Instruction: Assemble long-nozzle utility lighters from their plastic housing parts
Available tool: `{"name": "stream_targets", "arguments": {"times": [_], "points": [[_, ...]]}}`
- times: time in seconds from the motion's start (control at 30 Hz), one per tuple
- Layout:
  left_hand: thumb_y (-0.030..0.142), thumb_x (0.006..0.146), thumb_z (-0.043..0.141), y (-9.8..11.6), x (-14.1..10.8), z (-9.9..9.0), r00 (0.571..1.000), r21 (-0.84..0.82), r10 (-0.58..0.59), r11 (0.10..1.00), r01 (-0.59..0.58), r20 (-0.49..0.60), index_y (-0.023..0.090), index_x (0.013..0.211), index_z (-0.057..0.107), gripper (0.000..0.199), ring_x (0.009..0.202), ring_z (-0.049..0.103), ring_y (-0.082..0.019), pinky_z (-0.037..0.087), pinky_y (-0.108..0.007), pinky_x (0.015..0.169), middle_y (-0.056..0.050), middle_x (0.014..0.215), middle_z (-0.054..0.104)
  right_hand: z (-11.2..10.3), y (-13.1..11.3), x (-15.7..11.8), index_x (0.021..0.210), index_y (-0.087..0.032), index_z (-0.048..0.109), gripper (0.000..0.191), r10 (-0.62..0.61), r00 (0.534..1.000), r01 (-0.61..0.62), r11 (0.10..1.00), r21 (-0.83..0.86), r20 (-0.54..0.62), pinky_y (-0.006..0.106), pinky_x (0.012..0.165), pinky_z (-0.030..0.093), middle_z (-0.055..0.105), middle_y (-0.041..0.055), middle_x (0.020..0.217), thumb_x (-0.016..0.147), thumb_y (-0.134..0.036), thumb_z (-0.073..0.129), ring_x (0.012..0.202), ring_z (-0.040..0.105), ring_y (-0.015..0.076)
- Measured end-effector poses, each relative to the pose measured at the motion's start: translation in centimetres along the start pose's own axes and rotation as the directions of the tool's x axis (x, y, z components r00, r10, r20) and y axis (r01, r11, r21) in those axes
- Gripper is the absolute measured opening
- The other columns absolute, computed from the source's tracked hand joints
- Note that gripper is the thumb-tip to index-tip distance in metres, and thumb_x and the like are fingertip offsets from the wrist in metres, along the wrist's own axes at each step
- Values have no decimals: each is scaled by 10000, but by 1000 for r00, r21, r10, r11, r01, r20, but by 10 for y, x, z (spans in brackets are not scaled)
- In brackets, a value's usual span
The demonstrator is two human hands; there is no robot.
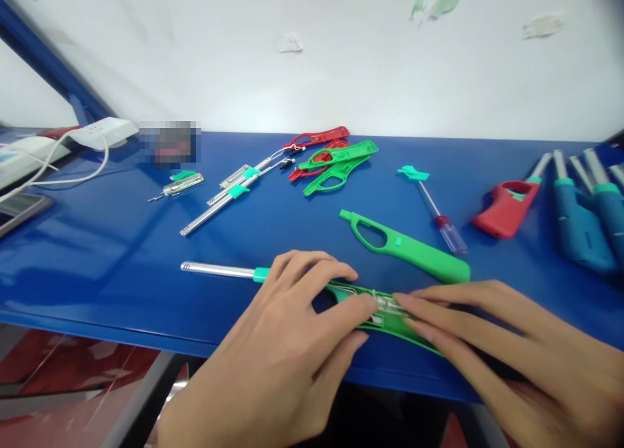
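Observation:
Near the front of the table lies a green half-shell [397,328] of a long-nosed lighter, its hollow side up. A silver metal tube [219,270] with a teal collar sticks out of it to the left. My left hand [297,337] grips the shell around its trigger loop, the index fingertip pressing into the hollow. With bunched fingers, my right hand [492,344] holds a clear fuel tank [389,305] at the middle of the shell. The tank is partly hidden by fingertips. Just behind lies the other green half-shell [414,251], outer side up.
Behind are two metal tubes [209,220] with wires, a loose tank [182,185], red and green half-shells [341,165] in a pile, and a screwdriver [446,230]. A red lighter [507,207] and blue lighters [582,224] lie right. A power strip [104,132] and phone [22,210] are left.

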State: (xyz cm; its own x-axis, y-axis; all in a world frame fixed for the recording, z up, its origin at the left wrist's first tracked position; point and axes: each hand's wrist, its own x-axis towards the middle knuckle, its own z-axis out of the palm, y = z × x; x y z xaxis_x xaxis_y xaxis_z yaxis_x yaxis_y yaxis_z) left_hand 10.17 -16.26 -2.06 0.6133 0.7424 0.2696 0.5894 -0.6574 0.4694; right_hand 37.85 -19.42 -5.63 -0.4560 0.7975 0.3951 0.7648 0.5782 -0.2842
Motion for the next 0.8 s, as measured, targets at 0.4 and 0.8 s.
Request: {"name": "stream_targets", "arguments": {"times": [0.4, 0.8], "points": [[153, 1069, 574, -1, 1, 2, 999, -49, 18, 999, -21, -48, 259, 1218, 647, 197, 1268, 500, -196, 416, -375, 1111, -19, 1298, 616, 5, -10, 7, 1393, -423, 624, 370, 92, 987, -88, 995, 37, -133, 360, 1078, 511, 688, -104, 1325, 1044, -303, 645, 1218, 627, 175], [167, 1076, 579, -2, 0, 4, 998, -34, 19, 999, -21, -59, 244, 1204, 631, 158, 1240, 518, -182, 367, -364, 1142, -8, 1273, 635, 2, -10, 11, 1362, -366, 644, 325, 24, 994, -23, 1000, 9, -104, 283, 1088, 491, 656, -64, 1335, 1060, -252, 602, 1211, 622, 140]]}}
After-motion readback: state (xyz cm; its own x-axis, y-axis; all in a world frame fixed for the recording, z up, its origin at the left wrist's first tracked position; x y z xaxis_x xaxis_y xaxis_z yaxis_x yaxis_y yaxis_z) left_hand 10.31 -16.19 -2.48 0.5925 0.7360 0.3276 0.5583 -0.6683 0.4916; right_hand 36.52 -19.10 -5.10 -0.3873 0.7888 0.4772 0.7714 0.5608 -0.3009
